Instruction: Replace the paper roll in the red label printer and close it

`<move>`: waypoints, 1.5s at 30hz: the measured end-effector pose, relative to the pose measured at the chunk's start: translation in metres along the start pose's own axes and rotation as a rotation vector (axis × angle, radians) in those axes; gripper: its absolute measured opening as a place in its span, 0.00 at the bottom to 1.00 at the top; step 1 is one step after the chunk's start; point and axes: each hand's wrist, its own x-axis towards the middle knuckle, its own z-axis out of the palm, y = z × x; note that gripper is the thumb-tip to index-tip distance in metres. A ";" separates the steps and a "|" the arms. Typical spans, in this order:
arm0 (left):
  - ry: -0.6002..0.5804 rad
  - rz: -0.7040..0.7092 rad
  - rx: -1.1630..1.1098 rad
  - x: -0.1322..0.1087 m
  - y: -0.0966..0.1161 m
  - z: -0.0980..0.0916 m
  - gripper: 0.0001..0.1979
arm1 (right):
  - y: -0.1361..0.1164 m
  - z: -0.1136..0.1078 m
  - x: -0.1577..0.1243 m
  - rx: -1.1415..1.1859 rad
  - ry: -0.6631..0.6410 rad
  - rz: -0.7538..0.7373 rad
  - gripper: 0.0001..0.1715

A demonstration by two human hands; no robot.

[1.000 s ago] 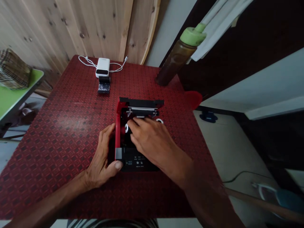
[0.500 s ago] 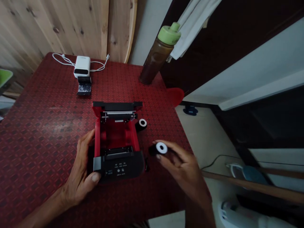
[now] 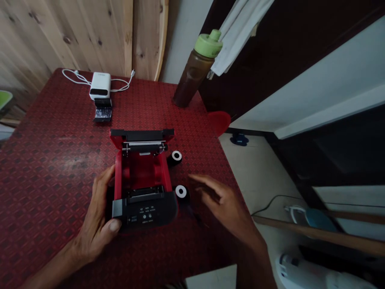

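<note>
**Left hand on the printer, right hand open beside a roll**

Head view. Grips the printer (image 3: 141, 180), a red box with a black front panel, with the left hand (image 3: 98, 216): fingers wrapped along the left wall, thumb pressed on the front left corner of the black panel. Printer standing near the middle of the tabletop (image 3: 45, 160), somewhat toward the right edge, with its lid (image 3: 141, 134) swung open and upright at the far side and the red paper bay showing.

Holds the right hand (image 3: 224, 204) open and empty, palm down, fingers loosely spread and pointing left, over the tabletop close to its right edge. Just left of those fingertips, and apart from them, the near roll (image 3: 181, 192): black, with a white end turned toward the camera, lying on the tabletop right beside the front right corner of the printer. Touching the printer or not, impossible to tell. Placed, then, between the printer and the right hand, with the left hand on the opposite side of the printer.

Farther back, the far roll (image 3: 175, 156), of the same kind, just beside the rear right corner of the printer, near the end of the lid.

Toward the far left corner of the tabletop, a white power bank (image 3: 99, 85) with a white cable (image 3: 72, 74) looped behind it, and a small black device (image 3: 102, 109) just in front of it. At the far right corner, a brown bottle (image 3: 192, 76) with a green cap. At the right edge, a red rounded piece (image 3: 220, 120).
</note>
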 end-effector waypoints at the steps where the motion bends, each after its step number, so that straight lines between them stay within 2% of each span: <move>1: -0.002 0.011 0.004 -0.001 -0.001 0.000 0.44 | 0.000 -0.002 0.010 -0.009 0.045 -0.009 0.21; 3: -0.010 0.008 -0.007 -0.002 -0.003 0.000 0.44 | 0.002 0.004 0.033 -0.003 0.093 -0.027 0.16; 5: -0.011 -0.021 -0.028 -0.002 -0.003 0.000 0.45 | 0.004 0.020 0.058 0.013 0.093 -0.045 0.22; 7: -0.003 -0.036 -0.037 -0.002 -0.003 0.001 0.45 | 0.007 0.039 0.078 0.027 0.091 -0.073 0.23; 9: 0.003 -0.019 -0.047 -0.002 -0.004 0.002 0.45 | 0.008 0.052 0.089 0.038 0.094 -0.098 0.19; 11: 0.005 0.017 -0.062 -0.001 -0.006 0.004 0.45 | 0.006 0.055 0.091 0.046 0.116 -0.111 0.15; 14: 0.016 0.042 -0.077 -0.001 -0.008 0.006 0.45 | -0.010 0.036 0.078 0.057 0.163 -0.123 0.15; 19: 0.000 0.043 -0.091 0.000 -0.004 0.006 0.46 | -0.064 -0.013 0.040 0.003 0.149 -0.188 0.20; 22: -0.049 0.041 -0.080 0.003 0.000 0.003 0.45 | -0.093 -0.019 0.030 -0.035 0.058 -0.236 0.26; 26: -0.065 0.047 -0.078 0.004 0.002 0.000 0.45 | -0.115 0.010 0.041 -0.262 -0.117 -0.459 0.17; 29: -0.063 0.048 -0.099 0.004 0.002 0.001 0.45 | -0.124 0.039 0.051 -0.464 -0.182 -0.550 0.17; 33: -0.070 0.046 -0.112 0.003 0.001 0.002 0.45 | -0.131 0.063 0.063 -0.663 -0.251 -0.498 0.18; 38: -0.069 0.053 -0.120 0.003 0.001 0.003 0.45 | -0.130 0.072 0.080 -0.695 -0.346 -0.432 0.18; 45: -0.066 0.064 -0.103 0.003 -0.001 0.003 0.45 | -0.100 0.084 0.083 -0.611 -0.281 -0.472 0.21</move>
